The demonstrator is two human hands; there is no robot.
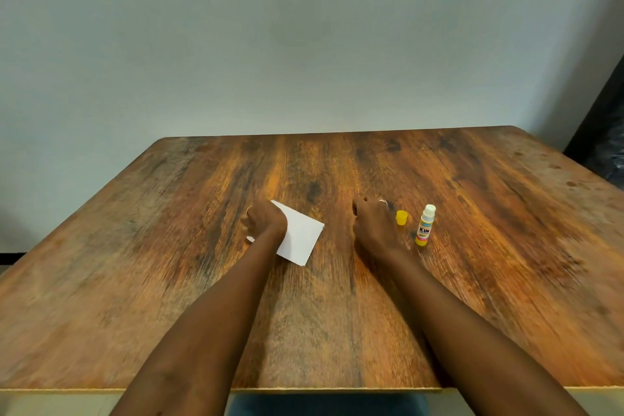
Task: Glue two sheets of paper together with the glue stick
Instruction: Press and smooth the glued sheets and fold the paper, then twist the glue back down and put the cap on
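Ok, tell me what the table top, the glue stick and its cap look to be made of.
Table top: wood or wood-look laminate, matte, with streaked brown grain; which one, I cannot tell. Glue stick: probably plastic, smooth yellow printed barrel with a white top. Cap: likely moulded plastic, plain yellow, standing apart from the stick.

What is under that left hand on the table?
The left hand rests on white paper lying flat on the wooden table. The paper's left part is hidden by the hand, so whether there are two stacked sheets cannot be told.
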